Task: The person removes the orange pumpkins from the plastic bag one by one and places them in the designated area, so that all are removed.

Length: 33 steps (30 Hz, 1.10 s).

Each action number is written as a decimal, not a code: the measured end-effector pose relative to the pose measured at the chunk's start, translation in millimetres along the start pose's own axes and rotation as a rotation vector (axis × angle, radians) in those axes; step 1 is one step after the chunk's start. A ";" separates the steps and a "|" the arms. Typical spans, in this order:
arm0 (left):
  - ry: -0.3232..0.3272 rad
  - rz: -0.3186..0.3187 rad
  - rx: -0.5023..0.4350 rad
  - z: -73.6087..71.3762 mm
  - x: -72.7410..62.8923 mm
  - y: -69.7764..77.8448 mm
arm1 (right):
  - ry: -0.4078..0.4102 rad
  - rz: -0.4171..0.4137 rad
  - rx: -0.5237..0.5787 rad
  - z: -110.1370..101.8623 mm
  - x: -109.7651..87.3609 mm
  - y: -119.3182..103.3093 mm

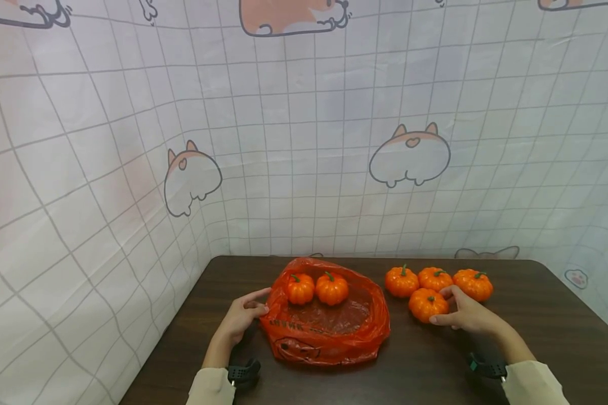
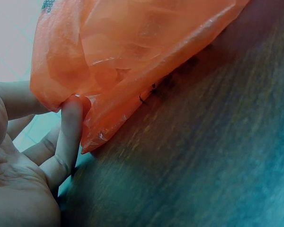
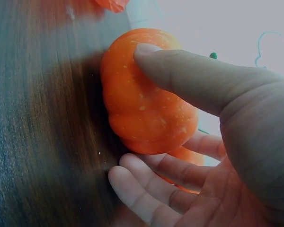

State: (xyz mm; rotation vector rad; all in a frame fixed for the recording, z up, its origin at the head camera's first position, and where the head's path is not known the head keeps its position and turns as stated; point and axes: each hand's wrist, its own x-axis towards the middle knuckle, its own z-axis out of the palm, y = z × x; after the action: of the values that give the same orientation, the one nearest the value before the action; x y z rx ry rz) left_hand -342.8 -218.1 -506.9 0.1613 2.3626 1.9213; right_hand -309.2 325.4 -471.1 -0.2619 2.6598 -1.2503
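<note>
An orange plastic bag (image 1: 329, 329) lies open on the dark table (image 1: 537, 349), with two small orange pumpkins (image 1: 301, 288) (image 1: 331, 288) inside it near the back. My left hand (image 1: 262, 301) pinches the bag's left edge; the left wrist view shows my thumb (image 2: 71, 123) against the thin plastic (image 2: 132, 42). To the right of the bag sit several more pumpkins. My right hand (image 1: 438, 305) grips the nearest pumpkin (image 1: 424, 304), which rests on the table. In the right wrist view my thumb (image 3: 189, 75) is on top of that pumpkin (image 3: 151, 113) and my fingers curl round its other side.
Three loose pumpkins (image 1: 401, 281) (image 1: 434, 278) (image 1: 473, 284) stand in a row just behind my right hand. A gridded cloth backdrop (image 1: 304, 169) with cartoon prints closes off the back and left of the table. Bare tabletop lies at the right and front.
</note>
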 end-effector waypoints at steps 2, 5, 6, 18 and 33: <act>0.001 -0.002 -0.005 -0.1 -0.1 0.8 | 0.004 0.010 -0.001 0.3 0.7 -0.6; 0.002 -0.001 -0.009 -0.2 -0.4 1.2 | 0.009 0.017 -0.006 0.4 1.7 -0.9; 0.002 -0.002 -0.010 -0.2 -0.3 1.5 | 0.010 0.014 -0.007 0.5 1.8 -0.9; 0.004 -0.005 -0.011 -0.4 -0.7 -0.2 | 0.011 0.009 -0.004 1.9 1.0 -2.4; 0.009 -0.014 -0.010 0.6 0.9 0.2 | -0.035 0.037 0.010 -8.5 -5.8 -7.6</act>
State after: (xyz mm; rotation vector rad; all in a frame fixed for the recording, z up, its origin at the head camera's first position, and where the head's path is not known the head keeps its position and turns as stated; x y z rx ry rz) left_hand -343.6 -217.3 -506.8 0.1357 2.3528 1.9317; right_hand -305.1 328.4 -459.3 -0.2305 2.6163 -1.2360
